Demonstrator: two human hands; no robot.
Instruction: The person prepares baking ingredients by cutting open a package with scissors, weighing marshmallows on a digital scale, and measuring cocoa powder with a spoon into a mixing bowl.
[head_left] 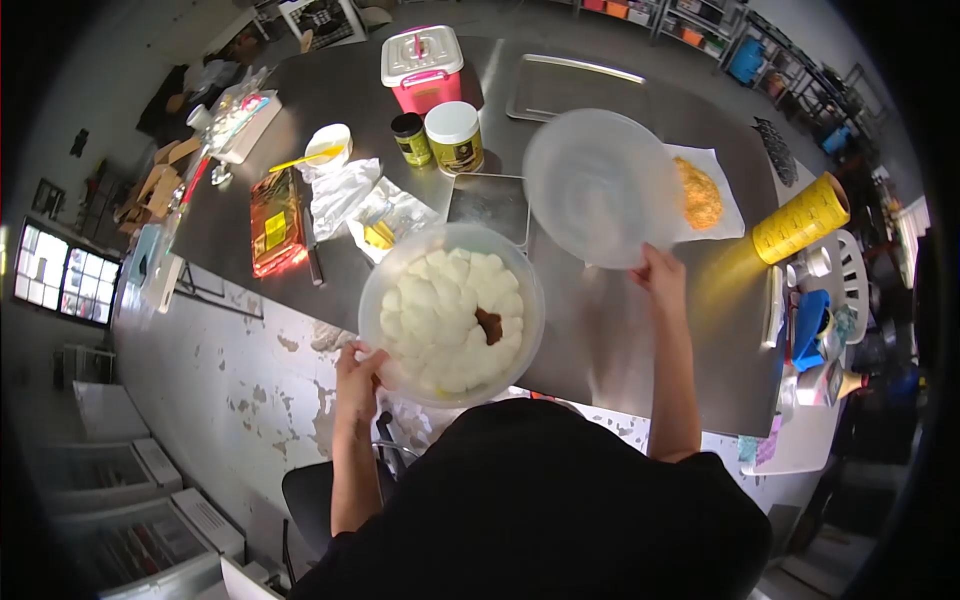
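A round translucent tub (452, 310) full of puffy white pieces, with a brown patch showing through on its right side, stands at the table's front edge. My left hand (360, 378) grips the tub's lower left rim. Out to the right, my right hand (660, 277) pinches the lower right edge of a round translucent lid (598, 185), held over the table and apart from the tub. Behind the lid's right side lies a white sheet (728, 205) with an orange-yellow crumbly heap (699, 194).
On the metal table (640, 350) are a pink box with a white lid (425, 75), two jars (455, 135), a tray (575, 88), a small square pan (489, 205), a foil pack (277, 225), opened wrappers (345, 195), a white bowl (330, 146) and a yellow roll (800, 220).
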